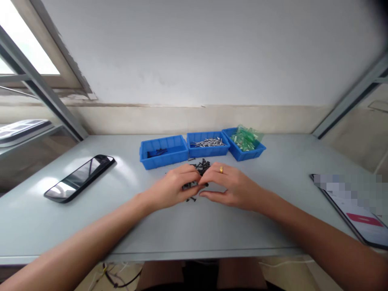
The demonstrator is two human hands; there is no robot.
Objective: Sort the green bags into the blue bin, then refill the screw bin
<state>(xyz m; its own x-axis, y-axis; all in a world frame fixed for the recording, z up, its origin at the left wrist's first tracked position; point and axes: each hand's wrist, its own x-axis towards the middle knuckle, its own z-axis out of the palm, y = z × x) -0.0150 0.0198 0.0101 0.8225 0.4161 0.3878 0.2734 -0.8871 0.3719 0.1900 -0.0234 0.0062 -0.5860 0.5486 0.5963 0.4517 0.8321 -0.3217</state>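
Observation:
Both hands meet over a pile of black screws [202, 165] near the middle of the table. My left hand [174, 186] is curled with several black screws between its thumb and fingers. From the other side, my right hand [233, 184], a gold ring on one finger, brings its bent fingertips against the left fingertips. Its thumb stands apart from the fingers, and one dark screw end shows just below its index finger. Parts of the pile are hidden behind the fingers. A few loose screws [191, 199] lie on the tabletop just below the hands.
Behind the hands stand a blue bin [163, 161] with a few black screws, a blue bin [209, 152] of silver screws or nails, and a blue bin [248, 155] holding green plastic bags. A phone [80, 178] lies left; a lit tablet [348, 206] lies right.

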